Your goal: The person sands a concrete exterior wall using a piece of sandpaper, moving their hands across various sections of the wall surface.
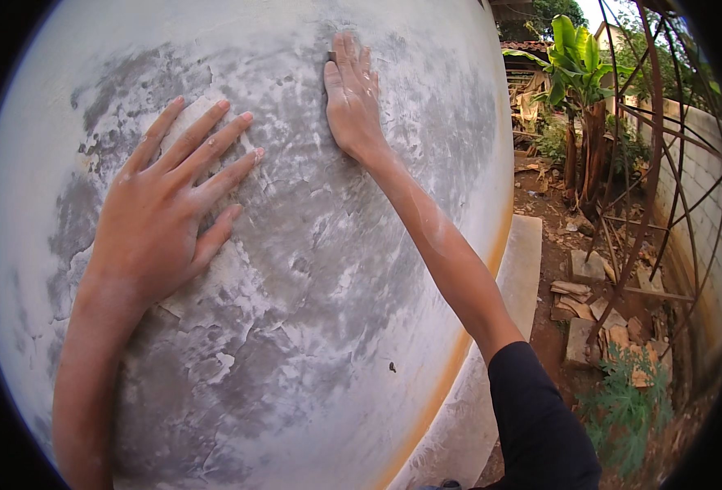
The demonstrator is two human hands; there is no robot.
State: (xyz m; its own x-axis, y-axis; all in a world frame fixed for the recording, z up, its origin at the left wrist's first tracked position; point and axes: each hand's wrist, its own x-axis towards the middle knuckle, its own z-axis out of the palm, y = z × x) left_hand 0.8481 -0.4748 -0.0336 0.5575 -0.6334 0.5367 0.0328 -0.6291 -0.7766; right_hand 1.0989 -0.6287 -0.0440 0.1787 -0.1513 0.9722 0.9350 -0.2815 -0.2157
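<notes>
A whitish wall (295,269) with grey patches and flaking paint fills most of the view. My left hand (161,208) lies flat against it, fingers spread, holding nothing. Higher up and to the right, my right hand (353,102) presses on the wall with its fingers close together. White dust covers its fingers and marks the forearm. A small dark edge (332,56) shows beside its thumb, seemingly of a piece under the palm. The hand hides the rest, so its kind cannot be made out.
A pale ledge (517,278) runs along the wall's foot. To the right are a rusty metal frame (655,147), a banana plant (577,65), concrete blocks (581,341) with wood scraps, a leafy green plant (628,404) and a block boundary wall (708,163).
</notes>
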